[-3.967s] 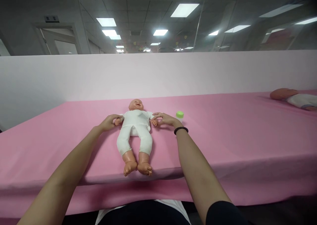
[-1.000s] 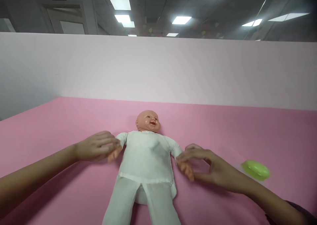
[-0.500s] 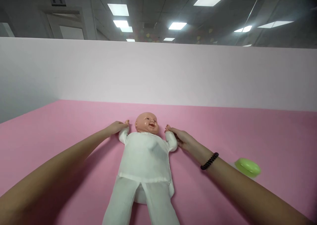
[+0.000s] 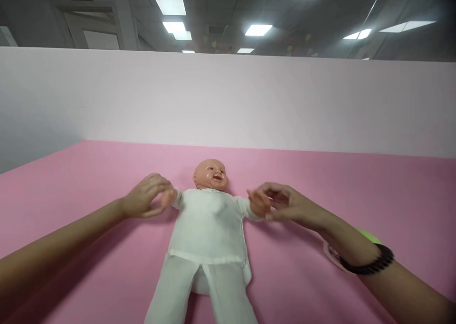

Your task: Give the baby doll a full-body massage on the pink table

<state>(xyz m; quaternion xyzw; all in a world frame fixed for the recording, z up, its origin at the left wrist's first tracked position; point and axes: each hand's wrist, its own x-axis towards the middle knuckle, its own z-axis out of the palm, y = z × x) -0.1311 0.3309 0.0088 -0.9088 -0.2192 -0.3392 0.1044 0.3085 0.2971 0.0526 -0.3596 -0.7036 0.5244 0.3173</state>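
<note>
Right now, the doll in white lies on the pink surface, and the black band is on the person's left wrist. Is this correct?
Wrong side: the head view shows the black band on the right wrist. The doll in white lies on the pink surface.

A white-clothed baby doll [image 4: 208, 229] lies face up at six o'clock on a pink surface [image 4: 302, 276], head toward twelve. The left hand [image 4: 147, 195], at eight, and right hand [image 4: 294, 205], at four, curl at the doll's hands [image 4: 259, 203] — blurred, grip unclear. Farther out, the right forearm [image 4: 347, 243] partly hides a green object [image 4: 369, 235].
</note>
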